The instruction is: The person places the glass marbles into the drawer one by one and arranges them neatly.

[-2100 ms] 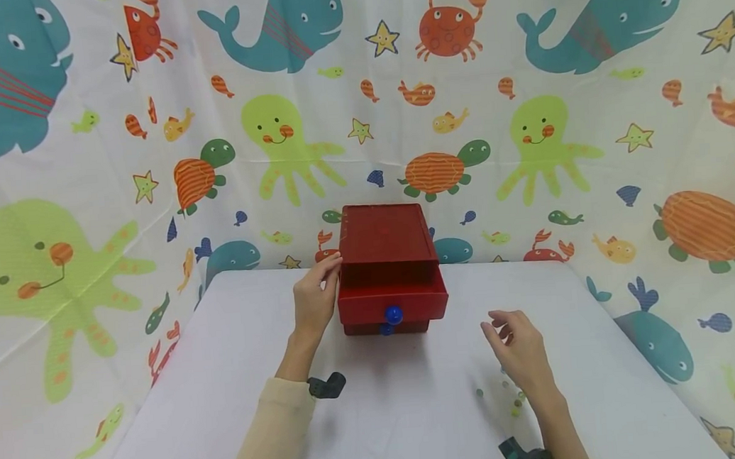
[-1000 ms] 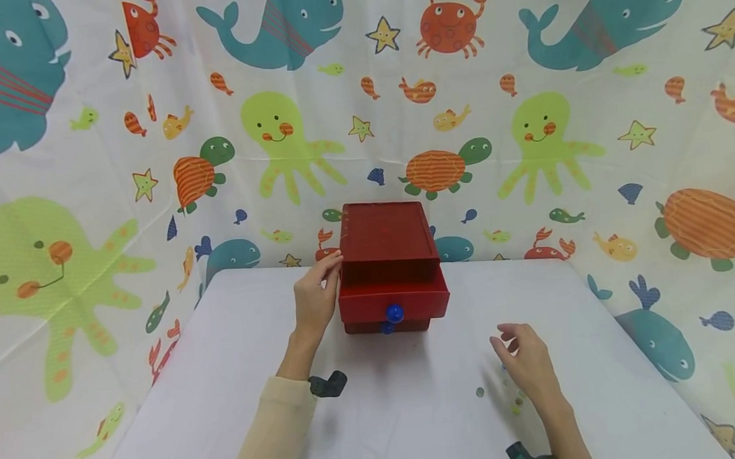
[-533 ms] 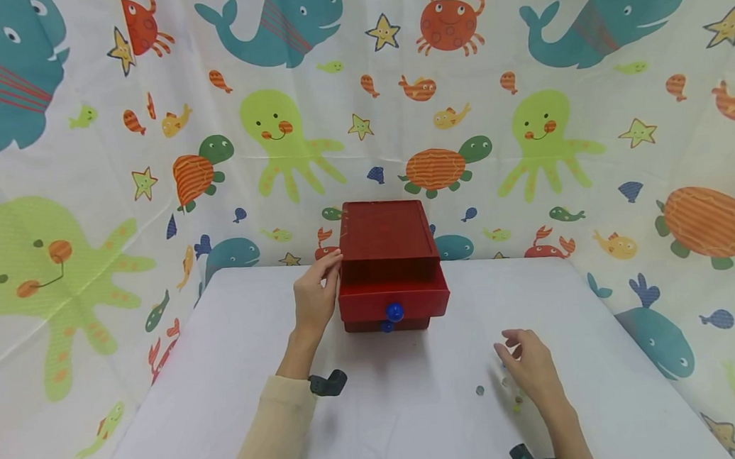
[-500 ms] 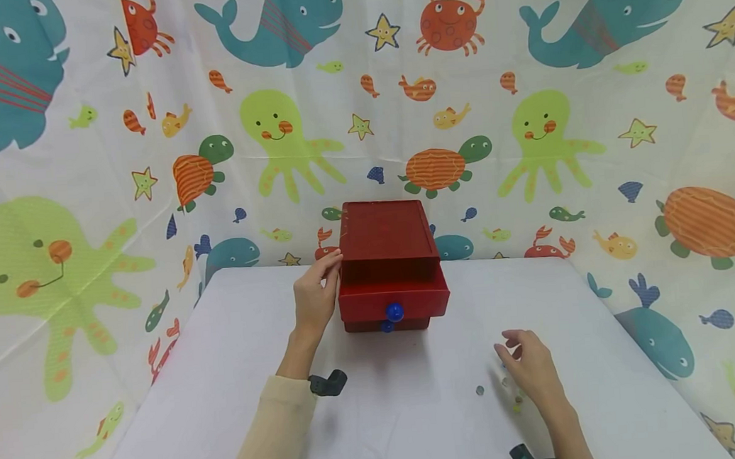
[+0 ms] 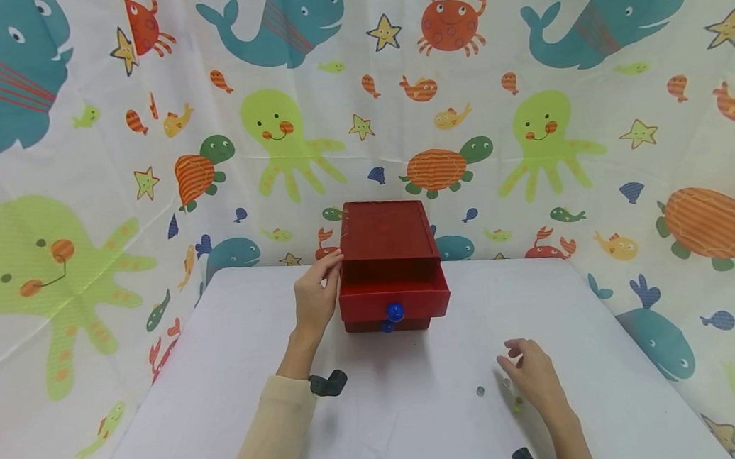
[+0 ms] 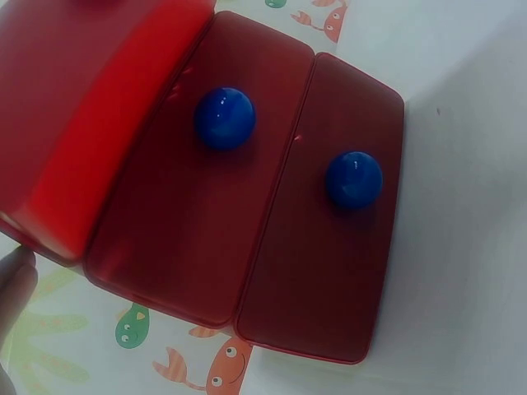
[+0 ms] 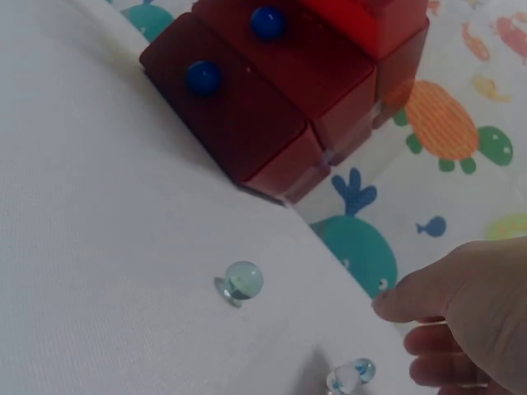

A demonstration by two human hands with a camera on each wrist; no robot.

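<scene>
A red drawer cabinet (image 5: 385, 230) stands at the back of the table, its top drawer (image 5: 373, 307) pulled out. Against the cabinet's left side rests my left hand (image 5: 316, 293), fingers slightly bent and not wrapped round it. Two lower drawers with blue knobs (image 6: 225, 118) show closed in the left wrist view. My right hand (image 5: 534, 374) hovers over several small glass marbles, its fingers loosely bent with nothing visible between them. One greenish clear marble (image 7: 244, 281) lies apart to the left; a clear marble (image 7: 344, 378) lies nearer the hand. The hand partly hides the others.
The white table (image 5: 381, 427) meets a curtain (image 5: 355, 45) printed with sea animals, which hangs behind and along both sides. The pulled-out drawer juts forward over the table. Black wrist cameras (image 5: 328, 384) are strapped on both wrists.
My right hand has moved back from near the cabinet, down and slightly right, over the marbles. The left hand stays against the cabinet, and the drawer has not moved.
</scene>
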